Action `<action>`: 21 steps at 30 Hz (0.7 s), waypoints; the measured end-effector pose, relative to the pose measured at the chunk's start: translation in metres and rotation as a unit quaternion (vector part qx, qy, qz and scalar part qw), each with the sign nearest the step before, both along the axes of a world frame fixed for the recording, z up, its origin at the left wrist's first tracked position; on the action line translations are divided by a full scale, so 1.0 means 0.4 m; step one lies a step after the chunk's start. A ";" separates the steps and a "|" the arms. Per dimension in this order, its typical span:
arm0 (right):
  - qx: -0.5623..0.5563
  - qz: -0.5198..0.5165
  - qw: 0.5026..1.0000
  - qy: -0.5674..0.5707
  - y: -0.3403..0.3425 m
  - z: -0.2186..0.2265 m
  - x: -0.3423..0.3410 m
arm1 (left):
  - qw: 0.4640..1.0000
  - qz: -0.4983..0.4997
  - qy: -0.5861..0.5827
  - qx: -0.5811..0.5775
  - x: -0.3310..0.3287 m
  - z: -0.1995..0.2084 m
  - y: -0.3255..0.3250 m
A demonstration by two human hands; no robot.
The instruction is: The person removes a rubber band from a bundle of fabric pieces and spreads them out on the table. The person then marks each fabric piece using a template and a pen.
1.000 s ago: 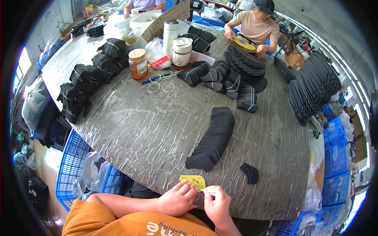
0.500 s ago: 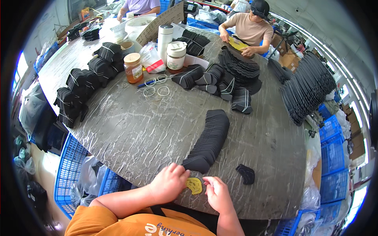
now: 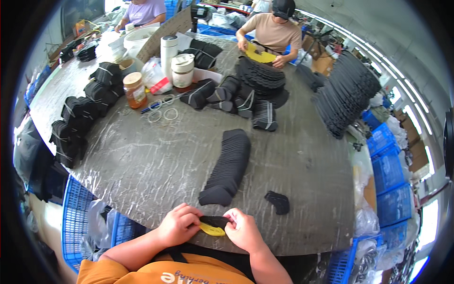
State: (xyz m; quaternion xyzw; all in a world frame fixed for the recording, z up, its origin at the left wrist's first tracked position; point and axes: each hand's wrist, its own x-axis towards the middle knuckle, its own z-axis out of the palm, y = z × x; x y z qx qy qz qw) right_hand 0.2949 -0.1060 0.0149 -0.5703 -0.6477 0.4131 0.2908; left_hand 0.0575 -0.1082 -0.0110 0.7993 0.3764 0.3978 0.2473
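Near the front edge of the table, a black curved piece (image 3: 215, 221) lies over a curved yellow template (image 3: 212, 230), whose lower edge stays visible. My left hand (image 3: 180, 224) pinches the left end of the pair. At the other end my right hand (image 3: 244, 231) is closed on them, thumb and fingers together. Just beyond my hands stretches a leaning row of black curved pieces (image 3: 227, 165), fanned closely one on another. A single black piece (image 3: 277, 202) lies flat to the right, with pale marks along its edge.
Banded black bundles (image 3: 90, 106) line the table's left side, others (image 3: 246, 102) the far middle. A jar (image 3: 135, 90), white bottle (image 3: 169, 57), mug (image 3: 182, 71) and rubber bands (image 3: 163, 112) stand or lie there. Opposite, a co-worker (image 3: 272, 33) holds a yellow template (image 3: 260, 54). Blue crates (image 3: 390, 175) flank the table.
A black piece now covers the upper part of the yellow template, which was bare in my left hand. My right hand has closed on the pair. The whole view has shifted.
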 end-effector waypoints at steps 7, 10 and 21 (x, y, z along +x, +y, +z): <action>0.059 -0.209 0.969 -0.118 0.063 0.043 0.269 | 0.998 -0.025 -0.024 -0.044 0.000 -0.009 -0.008; 0.241 -0.206 0.904 -0.288 0.068 0.033 0.268 | 0.994 -0.012 -0.070 -0.081 0.006 -0.025 -0.007; 0.297 0.052 0.918 -0.259 0.113 -0.044 -0.065 | 0.898 0.157 -0.325 -0.250 -0.016 -0.067 -0.019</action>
